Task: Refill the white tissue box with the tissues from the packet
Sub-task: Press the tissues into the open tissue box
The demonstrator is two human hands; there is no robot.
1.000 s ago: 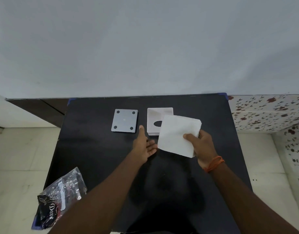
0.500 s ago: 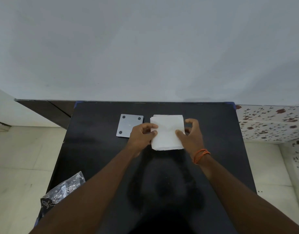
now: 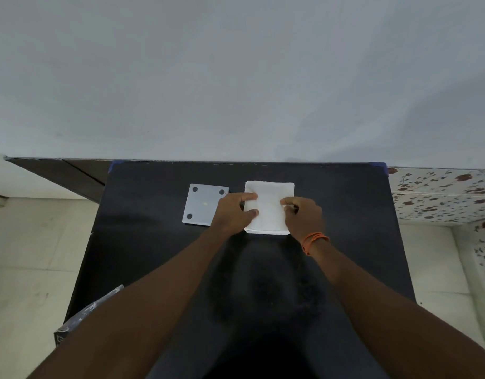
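Observation:
A white stack of tissues (image 3: pixel 270 206) lies square over the white tissue box at the far middle of the black table (image 3: pixel 153 242). The box itself is hidden under the stack; only a thin white edge (image 3: pixel 263 231) shows at the near side. My left hand (image 3: pixel 233 212) holds the stack's left edge with thumb and fingers. My right hand (image 3: pixel 301 214) presses on its right part with the fingers curled. An orange thread band sits on the right wrist. The box's grey base plate (image 3: pixel 201 205) lies flat just left of the stack, its dark feet up.
The emptied dark tissue packet (image 3: pixel 90 313) lies at the table's near left corner, partly behind my left forearm. A white wall rises right behind the table. Pale floor lies to the left, flowered tiles to the right.
One second ago my right hand held the tissue stack in the air above the open box. It has since been laid onto the box, and both hands have closed in on it.

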